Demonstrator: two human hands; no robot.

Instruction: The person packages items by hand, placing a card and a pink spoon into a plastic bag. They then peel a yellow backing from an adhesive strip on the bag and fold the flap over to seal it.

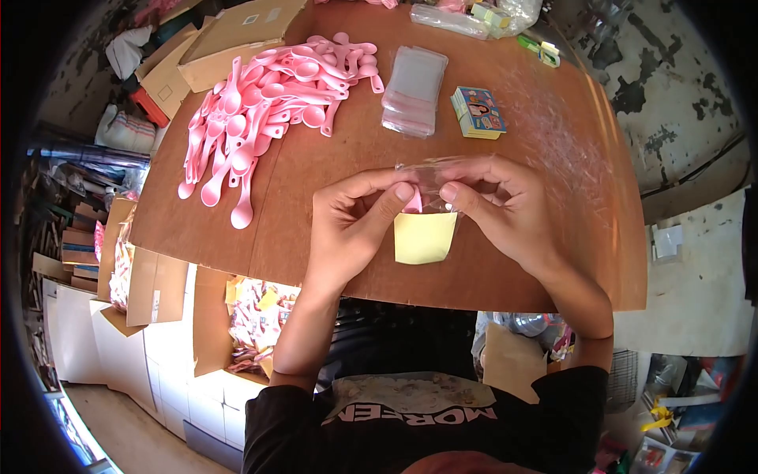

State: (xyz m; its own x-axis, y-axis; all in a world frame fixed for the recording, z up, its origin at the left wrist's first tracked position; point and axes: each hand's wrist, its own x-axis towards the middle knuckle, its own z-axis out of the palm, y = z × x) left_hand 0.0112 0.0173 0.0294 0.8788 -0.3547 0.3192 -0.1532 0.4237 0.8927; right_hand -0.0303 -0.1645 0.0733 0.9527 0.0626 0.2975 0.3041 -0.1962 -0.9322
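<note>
Head view | our left hand [347,229] and right hand [497,209] pinch a clear bag [430,178] over the table [316,237], yellow card [424,237] and pink spoon [414,201] inside | risk: thin film may slip, spilling both

Both hands [430,213] together, fingers [395,207] pinched

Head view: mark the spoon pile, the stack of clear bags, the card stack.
spoon pile [272,99], head view, middle of the pink heap
clear bags [414,88], head view, top bag's centre
card stack [478,111], head view, top card's face
</note>
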